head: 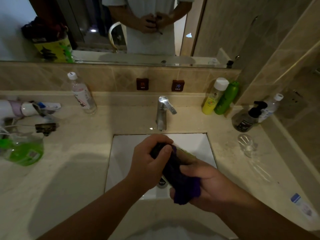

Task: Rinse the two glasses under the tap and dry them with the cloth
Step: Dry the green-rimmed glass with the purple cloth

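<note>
Both hands [173, 170] around cloth [180, 177] (purple)

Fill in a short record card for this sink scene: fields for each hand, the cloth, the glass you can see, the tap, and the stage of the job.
left hand: gripping the cloth's upper end
right hand: gripping its lower end
cloth: dark purple, bunched over the sink
glass: clear, on the counter right of the sink
second glass: maybe inside the cloth; cannot tell
tap: no water visible
stage: drying, apparently
</note>
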